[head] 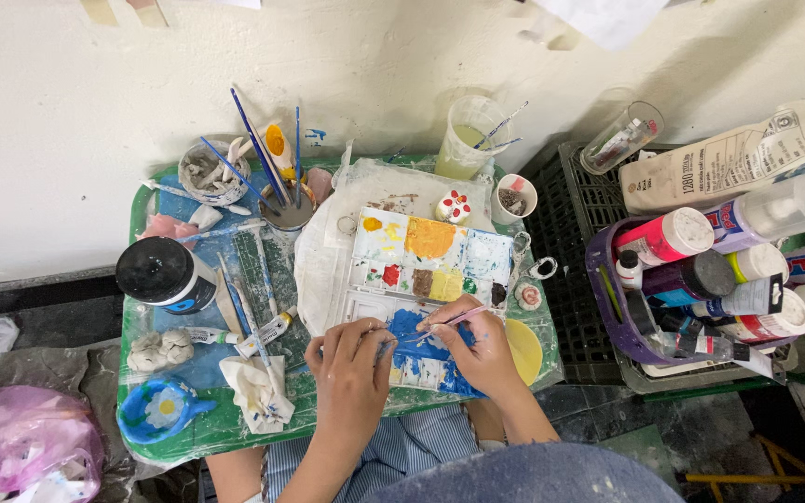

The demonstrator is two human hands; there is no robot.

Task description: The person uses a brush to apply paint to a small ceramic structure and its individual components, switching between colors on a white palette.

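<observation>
**Blue paint under both hands**

Blue fills the palette's [426, 265] near wells on the green table [142, 210]. Right hand [477, 346] pinches a pink brush [454, 321], its tip in the blue. Left hand [351, 373] presses loosely curled fingers on the palette edge, holding nothing. Yellow dish [525, 349] sits just beside.

Both forearms rise from the bottom centre of the frame. The left hand [351, 373] lies palm down, fingers curled. The right hand [479, 346], just beside it, pinches its fingertips together.
</observation>
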